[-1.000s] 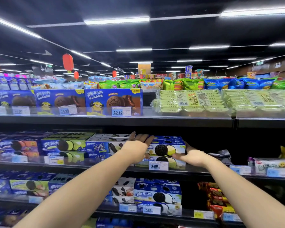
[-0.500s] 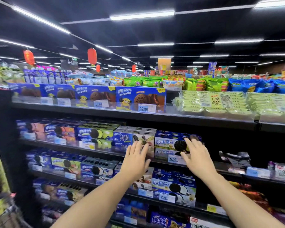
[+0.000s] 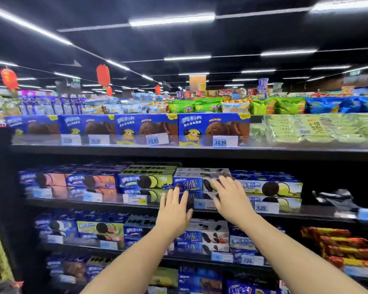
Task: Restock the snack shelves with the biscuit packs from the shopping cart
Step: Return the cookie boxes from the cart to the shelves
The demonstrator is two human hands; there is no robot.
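Squarely before biscuit box (image 3: 191,183): left hand (image 3: 174,212), right hand (image 3: 232,201), fingers (image 3: 227,187) spread.

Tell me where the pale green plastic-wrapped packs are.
Head view, right end of the top black shelf: the pale green plastic-wrapped packs lie stacked right of the blue cardboard box with a yellow cartoon figure.

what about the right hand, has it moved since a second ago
Yes: the right hand moved left. It was right of the 6.80 price tag; now it is left of it, over the white box.
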